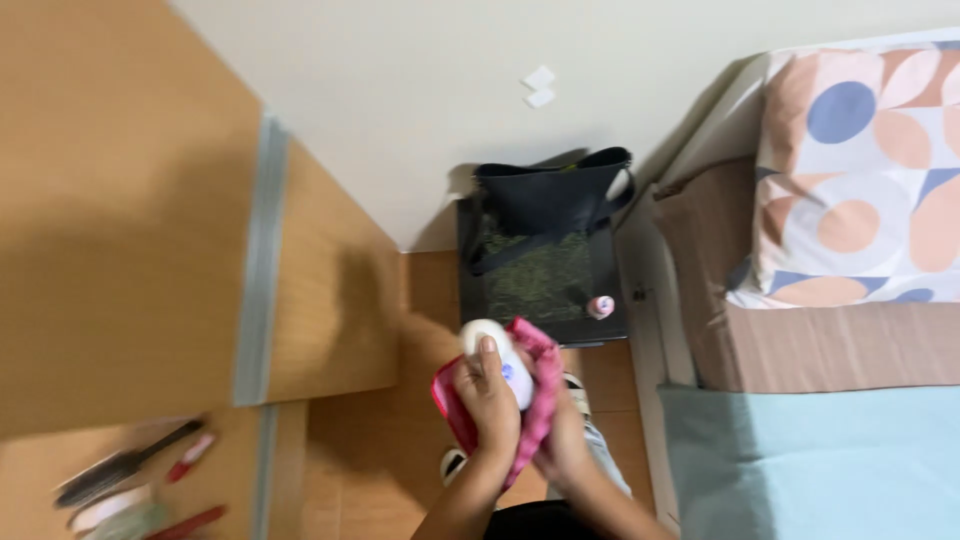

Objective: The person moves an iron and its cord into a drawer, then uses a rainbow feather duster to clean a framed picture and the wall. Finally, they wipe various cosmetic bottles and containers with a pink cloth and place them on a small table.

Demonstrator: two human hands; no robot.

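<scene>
We find the left hand (492, 400) clasped around a white bottle (497, 352), the right hand (560, 440) cupping a pink cloth (538, 400) against it, clear floor (380, 460) leftward, bed edge (650, 400) close rightward.

A white bottle (497, 352) with a blue label, wrapped in pink cloth (540, 400).

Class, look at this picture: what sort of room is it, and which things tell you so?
Probably a bedroom: a bed with a patterned pillow and blue sheet, a wooden wardrobe, and a small dark bedside table.
</scene>
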